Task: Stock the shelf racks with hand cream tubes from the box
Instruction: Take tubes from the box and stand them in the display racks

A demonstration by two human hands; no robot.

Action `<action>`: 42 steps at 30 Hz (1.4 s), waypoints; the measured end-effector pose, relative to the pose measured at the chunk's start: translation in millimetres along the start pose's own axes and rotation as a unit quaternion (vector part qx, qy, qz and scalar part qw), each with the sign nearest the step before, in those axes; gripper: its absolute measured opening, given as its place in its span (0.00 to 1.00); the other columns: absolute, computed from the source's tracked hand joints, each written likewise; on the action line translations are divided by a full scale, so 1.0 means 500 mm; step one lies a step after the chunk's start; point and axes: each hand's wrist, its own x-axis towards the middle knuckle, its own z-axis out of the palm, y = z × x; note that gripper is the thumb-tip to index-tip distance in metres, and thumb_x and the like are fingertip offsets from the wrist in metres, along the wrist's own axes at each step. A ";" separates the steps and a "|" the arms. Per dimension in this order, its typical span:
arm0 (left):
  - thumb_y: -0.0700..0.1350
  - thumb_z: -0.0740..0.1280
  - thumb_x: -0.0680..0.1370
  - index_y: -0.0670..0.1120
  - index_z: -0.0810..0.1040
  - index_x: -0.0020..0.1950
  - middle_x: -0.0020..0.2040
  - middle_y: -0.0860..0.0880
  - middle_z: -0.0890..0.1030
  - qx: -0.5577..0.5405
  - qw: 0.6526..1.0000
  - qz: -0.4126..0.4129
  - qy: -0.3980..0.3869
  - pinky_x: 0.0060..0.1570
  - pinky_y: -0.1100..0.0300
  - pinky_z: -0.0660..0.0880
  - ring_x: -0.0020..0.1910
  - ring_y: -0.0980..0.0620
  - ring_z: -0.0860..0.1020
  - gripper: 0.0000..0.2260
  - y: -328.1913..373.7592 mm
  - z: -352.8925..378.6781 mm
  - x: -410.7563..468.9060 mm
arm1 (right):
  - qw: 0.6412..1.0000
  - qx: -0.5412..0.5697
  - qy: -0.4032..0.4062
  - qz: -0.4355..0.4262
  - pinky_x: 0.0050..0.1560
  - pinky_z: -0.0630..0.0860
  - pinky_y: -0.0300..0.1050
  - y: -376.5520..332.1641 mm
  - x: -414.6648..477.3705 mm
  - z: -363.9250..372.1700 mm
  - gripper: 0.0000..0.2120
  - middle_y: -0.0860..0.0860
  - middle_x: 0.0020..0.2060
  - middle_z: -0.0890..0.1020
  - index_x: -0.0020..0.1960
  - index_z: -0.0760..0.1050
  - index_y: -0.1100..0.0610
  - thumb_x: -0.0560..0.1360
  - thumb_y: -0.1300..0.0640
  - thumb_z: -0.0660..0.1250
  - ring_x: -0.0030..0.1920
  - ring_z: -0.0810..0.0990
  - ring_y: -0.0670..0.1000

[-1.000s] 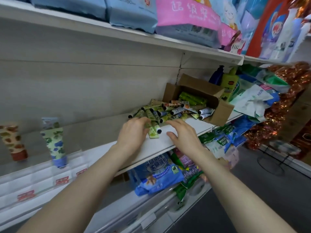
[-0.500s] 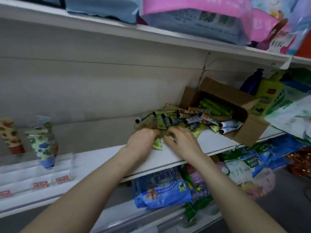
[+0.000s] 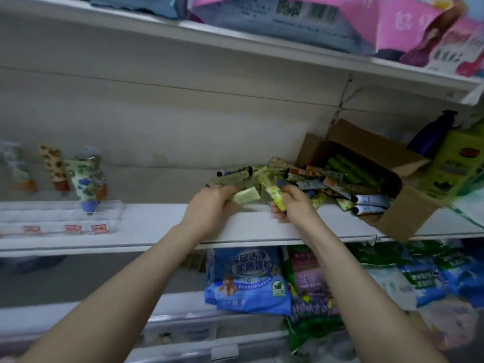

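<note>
Plastic rack [image 3: 110, 216] far left held just a few upright tubes [image 3: 86, 179]. Since a second ago the left hand [image 3: 209, 208] had lifted off the pile [image 3: 309, 179] gripping a pale green tube [image 3: 246, 196], and the right hand [image 3: 296, 208] pinched a yellow-green tube [image 3: 275, 196] — both ready for racking. More stock lay spilled from the cardboard box [image 3: 398, 213] on the shelf [image 3: 162, 226].

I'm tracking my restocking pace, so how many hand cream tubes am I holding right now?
2. One pale green tube in the left hand, one yellow-green tube in the right hand. More could be hidden under the fingers.
</note>
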 end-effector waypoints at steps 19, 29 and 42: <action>0.39 0.57 0.83 0.43 0.72 0.59 0.46 0.45 0.78 -0.496 0.821 -0.265 0.098 0.44 0.55 0.81 0.42 0.52 0.79 0.07 0.004 -0.138 -0.140 | 0.967 0.124 -0.199 -0.102 0.46 0.75 0.36 -0.102 -0.071 0.129 0.12 0.53 0.53 0.84 0.63 0.74 0.58 0.79 0.60 0.64 0.48 0.82 0.42; 0.40 0.57 0.83 0.43 0.68 0.58 0.40 0.48 0.74 -0.522 0.788 -0.262 0.196 0.32 0.61 0.71 0.31 0.53 0.70 0.05 -0.144 -0.312 -0.303 | 0.935 0.146 -0.298 -0.129 0.52 0.78 0.48 -0.225 -0.180 0.381 0.12 0.54 0.52 0.83 0.62 0.72 0.60 0.78 0.66 0.64 0.51 0.83 0.49; 0.41 0.54 0.84 0.41 0.72 0.58 0.44 0.47 0.77 -0.501 0.769 -0.288 0.274 0.38 0.64 0.76 0.41 0.53 0.75 0.09 -0.406 -0.553 -0.531 | 0.906 0.158 -0.359 -0.158 0.49 0.79 0.50 -0.365 -0.332 0.757 0.09 0.51 0.45 0.84 0.55 0.73 0.57 0.78 0.66 0.64 0.45 0.83 0.46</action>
